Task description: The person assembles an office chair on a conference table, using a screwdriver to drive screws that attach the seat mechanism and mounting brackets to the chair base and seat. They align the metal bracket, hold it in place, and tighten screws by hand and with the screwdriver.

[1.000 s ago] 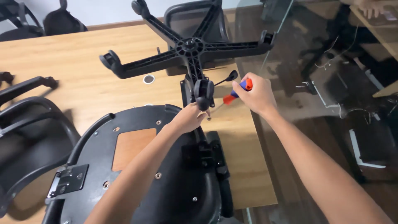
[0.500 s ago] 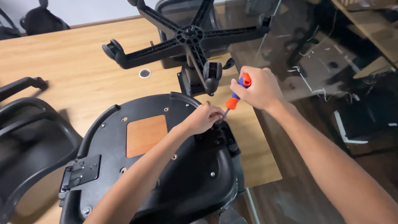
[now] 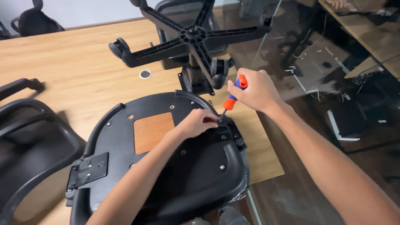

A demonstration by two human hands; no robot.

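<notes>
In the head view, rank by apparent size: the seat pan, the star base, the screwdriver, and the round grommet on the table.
1. Seat pan, though it lies nearest the camera.
2. Star base.
3. Screwdriver, partly hidden in the right hand.
4. Grommet.

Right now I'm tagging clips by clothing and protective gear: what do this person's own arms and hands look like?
Both arms are bare from the frame's edge to the fingertips: no sleeve shows. The left hand and right hand wear no gloves, and I can see no ring, watch, wristband or bandage. The forearms are slim, with no visible markings.
</notes>
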